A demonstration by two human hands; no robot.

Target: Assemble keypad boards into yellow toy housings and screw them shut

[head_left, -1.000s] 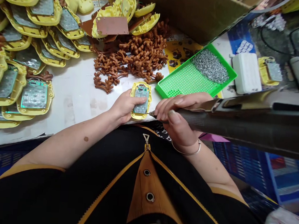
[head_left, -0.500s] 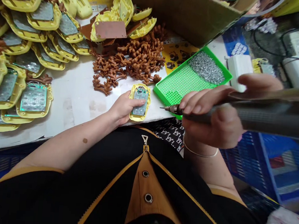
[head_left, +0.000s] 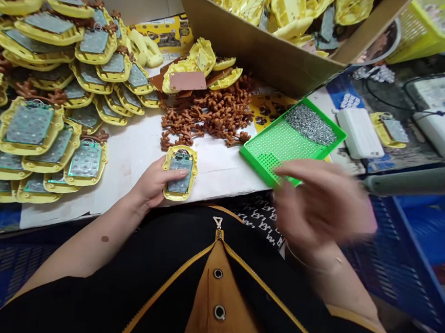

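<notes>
My left hand (head_left: 152, 184) grips a yellow plastic toy shell half (head_left: 194, 177) with a circuit board inside, the thumb lying across the board. The shell sits at the table's front edge. My right hand (head_left: 320, 202), blurred by motion, is at the near corner of a green perforated tray (head_left: 258, 175). A gap shows between its thumb and forefinger, and I see nothing held there. A heap of small silver screws (head_left: 310, 124) fills the tray's far end. Behind my right hand is the grey powered screwdriver (head_left: 417, 179), its tip hidden.
Many yellow shells with boards (head_left: 31, 123) are stacked at left. Brown antler-shaped plastic pieces (head_left: 219, 110) lie in a pile at the middle. A cardboard box (head_left: 262, 49) of yellow shells stands behind. Blue crates (head_left: 404, 252) are below right.
My right hand has let go of the screwdriver, which now hangs back at the right. My left hand still holds the shell. The view has shifted, showing more of the box.
</notes>
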